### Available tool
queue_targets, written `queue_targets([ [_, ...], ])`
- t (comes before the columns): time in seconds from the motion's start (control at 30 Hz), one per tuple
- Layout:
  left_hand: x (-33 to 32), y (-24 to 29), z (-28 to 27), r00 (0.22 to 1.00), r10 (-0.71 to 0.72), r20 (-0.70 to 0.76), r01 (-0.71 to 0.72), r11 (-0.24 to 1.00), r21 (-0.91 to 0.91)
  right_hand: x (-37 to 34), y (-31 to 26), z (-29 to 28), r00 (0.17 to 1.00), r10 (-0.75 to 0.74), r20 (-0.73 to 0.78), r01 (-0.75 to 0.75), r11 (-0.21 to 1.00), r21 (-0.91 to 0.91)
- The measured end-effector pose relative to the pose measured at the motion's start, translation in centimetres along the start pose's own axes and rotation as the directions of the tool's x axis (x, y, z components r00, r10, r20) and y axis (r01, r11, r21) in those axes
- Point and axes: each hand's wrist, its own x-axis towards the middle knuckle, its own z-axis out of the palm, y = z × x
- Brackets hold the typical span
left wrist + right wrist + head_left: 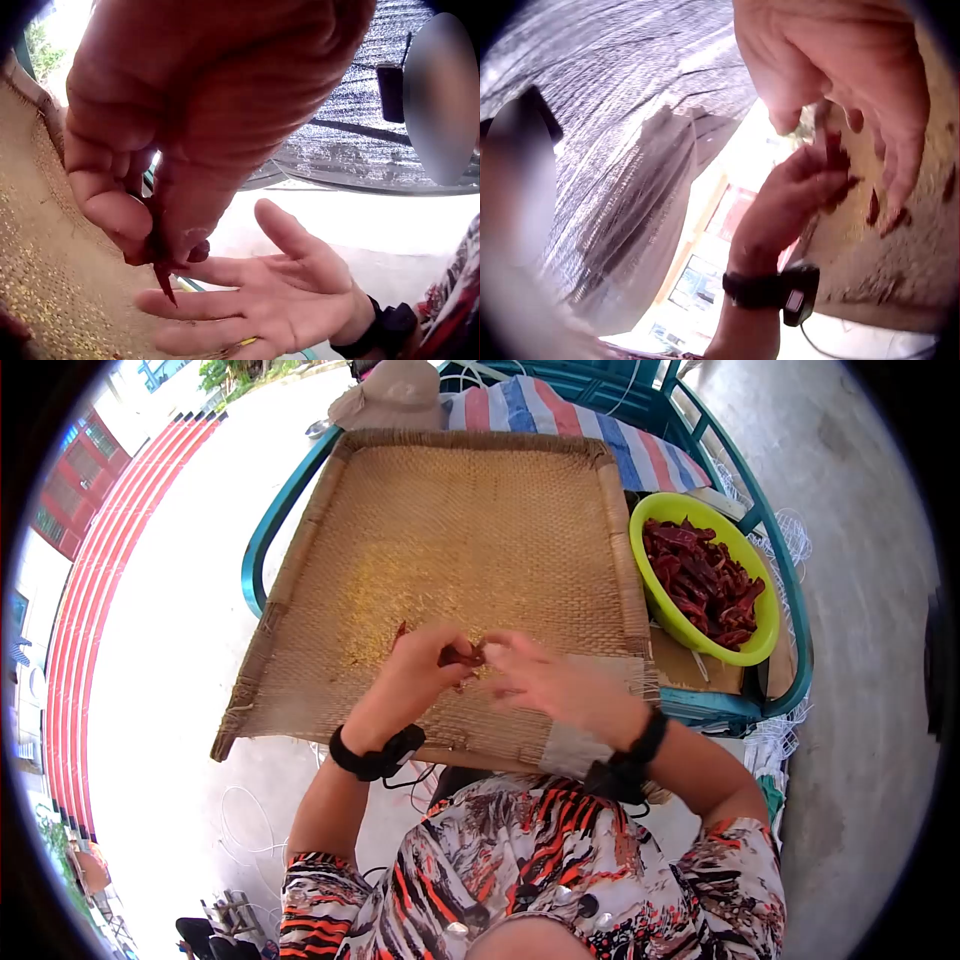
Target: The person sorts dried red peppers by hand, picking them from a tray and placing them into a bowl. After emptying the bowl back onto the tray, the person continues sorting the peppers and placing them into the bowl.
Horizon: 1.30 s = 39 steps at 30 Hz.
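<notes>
One dark red pepper [166, 283] is pinched between the thumb and curled fingers of the left hand [405, 678], over the woven tray [540, 510]; its narrow tip points out of the grip, its long axis running away from the fingertips. Right of it and close by, the right hand [570, 695] is open, thumb spread from nearly straight fingers; whether these touch the pepper, I cannot tell. Yellow bits [385, 595] lie on the weave.
</notes>
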Motion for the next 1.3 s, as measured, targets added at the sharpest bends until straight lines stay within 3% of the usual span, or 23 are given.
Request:
queue_targets([
  [0.07,0.1,-0.2,-0.1,0.997,0.08,0.017,-0.082,0.985,0.149,2.4,1.7,2.2,0.999,0.037,-0.004,-0.035,0.969,0.245],
  [0.13,0.0,-0.8,-0.3,0.985,0.168,0.031,-0.17,0.941,0.294,4.9,4.0,2.2,0.995,-0.018,0.1,-0.033,0.874,0.485],
  [0.17,-0.1,-1.0,-0.5,0.993,0.114,0.039,-0.119,0.97,0.212,5.9,5.0,2.0,0.987,-0.049,0.15,-0.05,0.804,0.592],
  [0.23,-0.4,-1.1,-1.1,0.997,-0.005,0.071,0.002,0.999,0.047,6.7,5.5,1.9,0.997,0.012,0.081,-0.063,0.746,0.663],
  [0.33,-1.0,-0.9,-2.4,0.999,0.026,-0.035,-0.027,0.999,-0.027,7.6,5.7,2.2,0.997,0.068,0.023,-0.062,0.648,0.76],
  [0.43,-0.9,-3.3,-4.1,0.965,0.129,-0.227,-0.058,0.953,0.297,7.5,5.5,1.1,0.998,0.061,-0.024,-0.015,0.568,0.823],
  [0.53,-1.3,-5.0,-6.4,0.98,-0.018,-0.199,0.137,0.785,0.604,6.2,4.2,-2.2,0.978,0.041,-0.205,0.156,0.51,0.846],
  [0.6,-1.2,-7.6,-7.1,0.981,-0.04,-0.188,0.145,0.794,0.59,4.0,2.3,-5.9,0.942,-0.062,-0.329,0.326,0.404,0.855],
  [0.63,-1.1,-8.2,-7.4,0.982,-0.048,-0.182,0.148,0.799,0.584,2.7,1.4,-9.0,0.904,-0.131,-0.408,0.425,0.385,0.819],
  [0.7,-0.8,-7.9,-7.2,0.979,-0.074,-0.192,0.176,0.788,0.59,-0.5,-1.7,-11.4,0.728,-0.271,-0.629,0.681,0.185,0.709],
  [0.8,0.4,-7.5,-6.7,0.972,-0.148,-0.18,0.23,0.736,0.637,-3.9,-5.0,-10.1,0.654,-0.188,-0.732,0.756,0.163,0.634],
  [0.9,2.0,-7.5,-6.6,0.962,-0.25,-0.109,0.256,0.684,0.683,-2.0,0.3,-11.9,0.825,-0.393,-0.406,0.554,0.707,0.44],
  [0.93,2.4,-7.7,-6.5,0.955,-0.285,-0.079,0.258,0.671,0.695,-1.8,0.2,-8.8,0.856,-0.328,-0.399,0.398,0.911,0.107],
  [0.97,2.7,-8.3,-6.3,0.955,-0.283,-0.093,0.262,0.65,0.714,-1.1,0.1,-5.2,0.871,-0.255,-0.419,0.164,0.957,-0.239],
  [1.0,2.9,-9.2,-6.1,0.954,-0.281,-0.106,0.267,0.627,0.732,-0.4,1.0,-4.6,0.925,-0.297,-0.236,0.147,0.853,-0.501],
  [1.03,3.0,-9.1,-6.0,0.953,-0.279,-0.121,0.272,0.604,0.749,0.4,2.2,-4.3,0.959,-0.279,-0.043,0.164,0.676,-0.719],
  [1.13,2.3,-6.7,-5.8,0.968,-0.238,-0.081,0.222,0.661,0.717,1.5,4.9,-2.7,0.892,-0.445,0.075,0.17,0.177,-0.97],
  [1.23,1.9,-7.2,-5.2,0.989,0.017,0.149,-0.086,0.88,0.467,2.3,5.8,-1.9,0.925,-0.379,0.023,0.075,0.122,-0.99],
  [1.3,1.2,-6.5,-4.1,0.98,-0.007,0.2,-0.102,0.842,0.53,2.5,5.9,-1.8,0.935,-0.355,0.029,0.056,0.067,-0.996],
])
